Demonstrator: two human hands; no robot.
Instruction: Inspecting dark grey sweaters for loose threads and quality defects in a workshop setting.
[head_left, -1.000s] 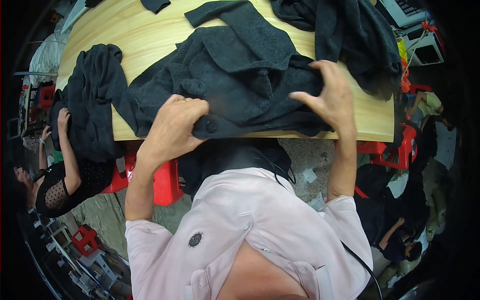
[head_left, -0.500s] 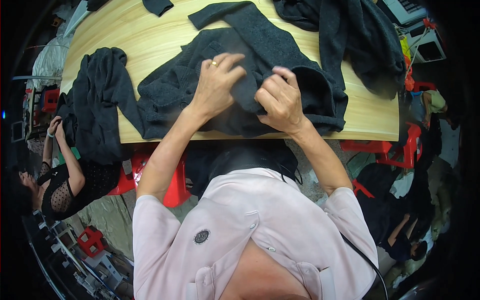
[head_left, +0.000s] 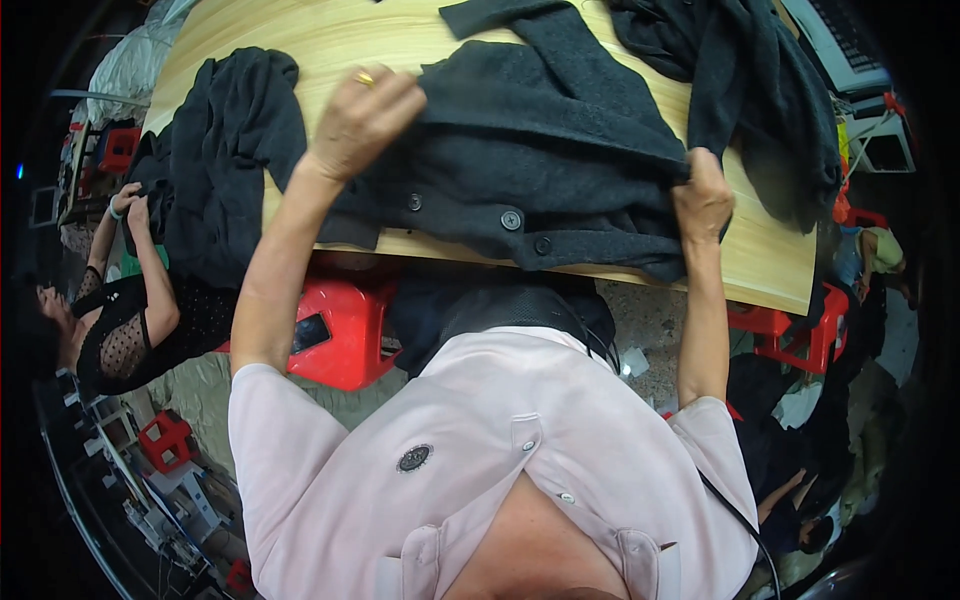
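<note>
A dark charcoal cardigan (head_left: 560, 140) lies spread on the wooden table in front of me, its sleeve stretching toward the far side. Dark buttons (head_left: 511, 220) show along the edge nearest me. My left hand (head_left: 365, 125) is closed at the cardigan's far left, with a fold of the knit pulled taut across toward the other hand. On the right end of that fold my right hand (head_left: 703, 205) is clenched, fingers wrapped round the fabric.
Dark garments lie at the left (head_left: 220, 170) and right (head_left: 770, 120) of the table (head_left: 340, 40). A red stool (head_left: 345, 350) stands below the near edge. At the left a co-worker (head_left: 130, 310) handles dark fabric; other people are at the right.
My hands have moved apart, left hand to the left and away from me, right hand to the right. The bunched cardigan is now spread wider, its buttoned edge showing.
</note>
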